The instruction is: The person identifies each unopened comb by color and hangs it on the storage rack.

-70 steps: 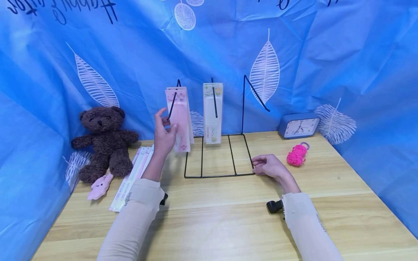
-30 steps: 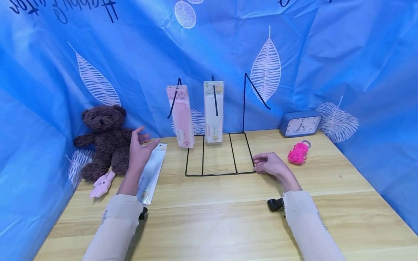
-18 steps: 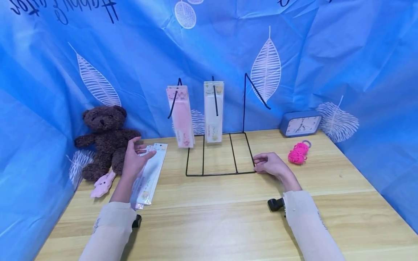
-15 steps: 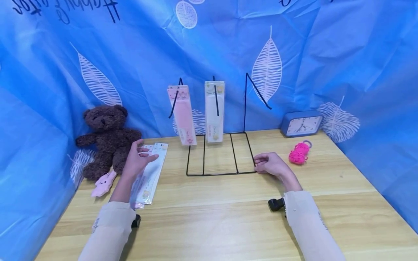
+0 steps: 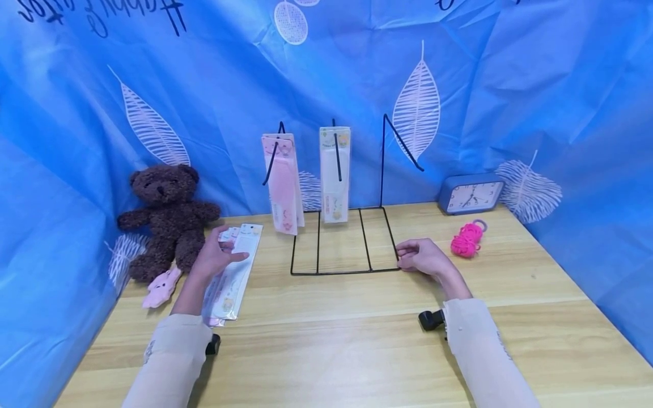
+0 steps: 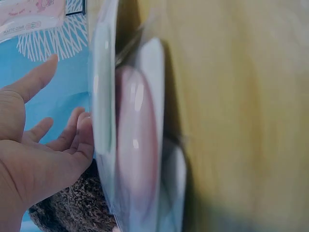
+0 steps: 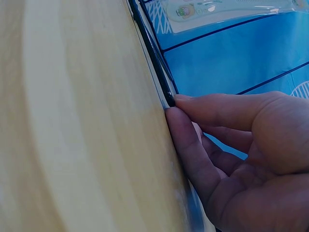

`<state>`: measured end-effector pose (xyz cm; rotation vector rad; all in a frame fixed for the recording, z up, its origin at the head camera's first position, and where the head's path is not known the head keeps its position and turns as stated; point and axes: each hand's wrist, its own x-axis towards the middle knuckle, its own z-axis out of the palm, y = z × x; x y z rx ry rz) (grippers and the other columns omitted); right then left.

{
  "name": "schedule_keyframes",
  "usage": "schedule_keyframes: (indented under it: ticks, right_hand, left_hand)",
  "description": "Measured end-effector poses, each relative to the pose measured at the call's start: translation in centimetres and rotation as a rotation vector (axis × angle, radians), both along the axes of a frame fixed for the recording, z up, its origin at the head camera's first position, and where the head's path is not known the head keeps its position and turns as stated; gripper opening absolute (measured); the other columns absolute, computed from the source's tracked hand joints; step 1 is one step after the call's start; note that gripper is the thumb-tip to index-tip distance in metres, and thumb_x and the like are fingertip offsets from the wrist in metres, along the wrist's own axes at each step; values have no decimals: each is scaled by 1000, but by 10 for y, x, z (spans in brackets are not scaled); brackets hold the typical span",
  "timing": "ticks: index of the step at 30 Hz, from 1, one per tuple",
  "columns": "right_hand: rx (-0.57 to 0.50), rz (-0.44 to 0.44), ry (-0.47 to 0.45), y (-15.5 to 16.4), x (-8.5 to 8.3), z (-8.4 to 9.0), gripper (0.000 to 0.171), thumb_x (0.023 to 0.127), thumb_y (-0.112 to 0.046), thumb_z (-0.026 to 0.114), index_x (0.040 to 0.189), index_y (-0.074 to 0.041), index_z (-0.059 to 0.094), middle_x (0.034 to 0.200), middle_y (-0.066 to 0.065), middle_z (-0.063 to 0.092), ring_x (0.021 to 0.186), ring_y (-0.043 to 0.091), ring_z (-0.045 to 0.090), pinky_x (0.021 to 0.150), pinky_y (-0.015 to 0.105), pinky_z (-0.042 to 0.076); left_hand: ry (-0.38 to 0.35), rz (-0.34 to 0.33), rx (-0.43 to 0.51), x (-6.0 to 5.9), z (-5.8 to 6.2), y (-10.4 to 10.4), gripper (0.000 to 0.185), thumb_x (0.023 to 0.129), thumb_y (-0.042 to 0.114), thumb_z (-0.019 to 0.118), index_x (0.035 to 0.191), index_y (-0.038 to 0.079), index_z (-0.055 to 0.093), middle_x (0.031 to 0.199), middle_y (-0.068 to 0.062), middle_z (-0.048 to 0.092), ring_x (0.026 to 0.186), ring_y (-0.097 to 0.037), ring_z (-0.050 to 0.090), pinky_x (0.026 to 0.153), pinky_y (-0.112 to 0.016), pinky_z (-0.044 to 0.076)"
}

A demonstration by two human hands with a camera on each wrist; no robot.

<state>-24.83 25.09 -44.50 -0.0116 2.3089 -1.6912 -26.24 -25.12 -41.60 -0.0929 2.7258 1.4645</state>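
My left hand (image 5: 213, 256) is low over several packaged combs (image 5: 236, 283) lying on the table's left side, its thumb held apart from the fingers. In the left wrist view its fingertips (image 6: 86, 130) are right at the edge of a clear pack (image 6: 104, 87); a pink comb (image 6: 137, 140) shows in the pack beside it. Thumb and index finger of my right hand (image 5: 425, 260) pinch the front right corner of the black wire rack (image 5: 368, 249). Pink comb packs (image 5: 284, 184) hang on the rack's left hook and white ones (image 5: 334, 175) on the middle hook; the right hook (image 5: 403, 144) is bare.
A brown teddy bear (image 5: 170, 212) sits behind the left hand, with a small pink plush (image 5: 162, 287) at its foot. At the right stand a blue clock (image 5: 471, 194) and a bundle of pink yarn (image 5: 466, 242). A blue cloth (image 5: 347, 68) hangs behind the table.
My left hand has let go of the hanging pink pack and come down left to the packs on the table. The pink packs swing slightly on their hook. My right hand stays put.
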Motion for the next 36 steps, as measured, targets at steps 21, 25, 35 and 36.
schedule_keyframes:
  ticks: [21, 25, 35, 36]
  right_hand:
    - [2, 2, -3, -1, 0, 1, 61, 84, 12, 71, 139, 18, 45, 122, 27, 57, 100, 25, 62, 84, 30, 57]
    - [4, 2, -3, -1, 0, 1, 61, 84, 12, 72, 139, 18, 46, 122, 27, 57, 100, 25, 61, 84, 30, 57]
    - [-1, 7, 0, 0, -1, 0, 61, 84, 12, 72, 139, 18, 45, 123, 28, 57, 100, 25, 62, 84, 30, 57]
    - [-2, 8, 0, 0, -1, 0, 61, 84, 12, 72, 139, 18, 45, 122, 28, 57, 99, 25, 62, 84, 29, 57]
  left_hand:
    - [-40, -102, -405, -9, 1, 10, 101, 78, 30, 88, 151, -6, 29, 147, -38, 39, 132, -56, 38, 108, -62, 34]
    - [-82, -88, -447, -12, -1, 13, 100, 78, 34, 88, 152, -3, 30, 148, -35, 39, 132, -54, 38, 109, -61, 34]
    - [-94, -75, -431, -15, 0, 11, 97, 78, 33, 88, 148, -8, 35, 144, -35, 44, 126, -51, 46, 105, -59, 39]
    - [-90, -75, -422, -15, 0, 10, 94, 78, 32, 87, 147, -8, 37, 143, -35, 45, 125, -51, 47, 104, -58, 40]
